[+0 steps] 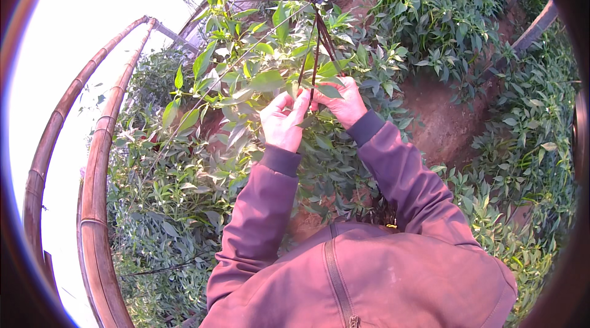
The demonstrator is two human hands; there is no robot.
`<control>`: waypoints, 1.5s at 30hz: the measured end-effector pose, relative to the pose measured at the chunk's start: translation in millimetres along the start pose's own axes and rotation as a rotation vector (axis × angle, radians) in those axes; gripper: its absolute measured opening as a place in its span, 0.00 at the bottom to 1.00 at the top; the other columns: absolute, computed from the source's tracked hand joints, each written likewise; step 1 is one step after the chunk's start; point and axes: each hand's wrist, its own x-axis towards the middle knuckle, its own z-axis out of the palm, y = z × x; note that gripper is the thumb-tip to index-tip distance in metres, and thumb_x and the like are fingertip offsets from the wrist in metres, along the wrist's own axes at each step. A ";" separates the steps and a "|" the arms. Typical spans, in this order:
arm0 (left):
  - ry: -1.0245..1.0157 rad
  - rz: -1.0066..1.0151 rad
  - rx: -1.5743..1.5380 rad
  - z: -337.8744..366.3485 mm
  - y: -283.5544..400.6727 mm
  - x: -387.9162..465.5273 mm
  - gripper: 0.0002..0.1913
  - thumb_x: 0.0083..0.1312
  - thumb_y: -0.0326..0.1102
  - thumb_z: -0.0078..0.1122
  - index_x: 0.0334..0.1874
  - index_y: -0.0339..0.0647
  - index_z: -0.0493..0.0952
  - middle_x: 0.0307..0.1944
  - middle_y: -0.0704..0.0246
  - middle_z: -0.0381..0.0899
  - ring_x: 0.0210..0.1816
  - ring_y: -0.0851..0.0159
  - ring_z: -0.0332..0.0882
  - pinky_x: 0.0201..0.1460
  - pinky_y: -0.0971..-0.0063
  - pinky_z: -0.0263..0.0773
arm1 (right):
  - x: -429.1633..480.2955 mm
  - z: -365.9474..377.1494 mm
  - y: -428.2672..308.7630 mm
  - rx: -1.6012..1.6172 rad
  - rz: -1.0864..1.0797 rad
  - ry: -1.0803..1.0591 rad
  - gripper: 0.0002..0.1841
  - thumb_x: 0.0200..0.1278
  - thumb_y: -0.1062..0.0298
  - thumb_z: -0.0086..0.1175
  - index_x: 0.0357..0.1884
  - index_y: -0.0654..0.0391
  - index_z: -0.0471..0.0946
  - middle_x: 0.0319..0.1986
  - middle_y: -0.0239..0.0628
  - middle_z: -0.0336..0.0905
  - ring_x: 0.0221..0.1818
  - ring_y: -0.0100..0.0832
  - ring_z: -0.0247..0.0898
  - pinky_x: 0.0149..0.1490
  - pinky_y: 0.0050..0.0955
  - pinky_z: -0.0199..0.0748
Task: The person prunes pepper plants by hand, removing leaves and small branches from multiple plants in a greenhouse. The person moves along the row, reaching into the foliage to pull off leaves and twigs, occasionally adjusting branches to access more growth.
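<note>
Dark cords point(318, 46) hang from a thin wire point(249, 51) stretched diagonally over a leafy pepper plant point(267, 81). Low on the cords, my left hand point(285, 120) pinches a cord between thumb and fingers. Beside it, almost touching, my right hand point(343, 99) has its fingers curled at the same strands, partly covered by a leaf. Leaves and the hands themselves hide the cord ends and the stem behind them.
Two bamboo poles point(99, 166) curve along the left side. More pepper plants point(428, 10), some bearing long green peppers, grow at the upper right and right. Bare reddish soil point(438, 120) shows between rows. A slanting post point(534, 28) stands at the upper right.
</note>
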 end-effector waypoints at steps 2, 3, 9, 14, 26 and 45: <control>0.005 -0.053 -0.010 -5.9 -9.4 3.5 0.11 0.74 0.31 0.70 0.54 0.34 0.87 0.42 0.74 0.88 0.34 0.81 0.77 0.38 0.84 0.72 | 2.9 -2.2 1.9 -0.007 0.035 -0.036 0.13 0.65 0.72 0.75 0.47 0.66 0.86 0.32 0.33 0.87 0.28 0.23 0.81 0.35 0.25 0.78; -0.011 -0.067 -0.012 -4.8 -8.1 4.3 0.11 0.74 0.31 0.70 0.54 0.34 0.87 0.41 0.74 0.89 0.34 0.81 0.77 0.37 0.85 0.70 | 6.1 -7.2 2.8 -0.038 0.044 -0.066 0.13 0.65 0.71 0.75 0.47 0.65 0.86 0.33 0.32 0.87 0.28 0.23 0.80 0.35 0.25 0.78; -0.058 -0.212 0.012 1.9 7.1 5.9 0.09 0.75 0.34 0.69 0.48 0.35 0.89 0.34 0.73 0.88 0.27 0.83 0.70 0.31 0.86 0.62 | 9.2 -11.2 -5.7 -0.191 0.054 -0.106 0.11 0.68 0.72 0.72 0.49 0.63 0.86 0.34 0.30 0.87 0.28 0.21 0.78 0.34 0.24 0.76; -0.095 -0.096 -0.126 -0.6 -11.4 8.3 0.09 0.75 0.31 0.68 0.51 0.35 0.88 0.36 0.70 0.89 0.36 0.77 0.81 0.44 0.82 0.73 | 3.9 -3.9 -12.2 -0.193 0.060 -0.109 0.10 0.71 0.75 0.66 0.51 0.65 0.85 0.37 0.32 0.88 0.33 0.20 0.79 0.39 0.24 0.77; 0.081 -0.033 -0.146 1.5 -51.6 -11.1 0.13 0.74 0.34 0.71 0.55 0.36 0.85 0.47 0.67 0.89 0.46 0.73 0.83 0.50 0.75 0.77 | -14.4 -6.5 -7.1 -0.114 -0.001 0.061 0.12 0.70 0.76 0.66 0.53 0.67 0.85 0.42 0.36 0.88 0.38 0.21 0.81 0.44 0.23 0.80; -0.404 -0.439 -0.446 -3.4 -4.9 16.2 0.13 0.73 0.23 0.63 0.56 0.33 0.73 0.49 0.63 0.82 0.47 0.67 0.85 0.52 0.75 0.84 | -22.4 -32.6 -0.8 -0.033 0.016 0.044 0.11 0.69 0.74 0.69 0.50 0.67 0.86 0.40 0.35 0.88 0.39 0.22 0.81 0.45 0.24 0.81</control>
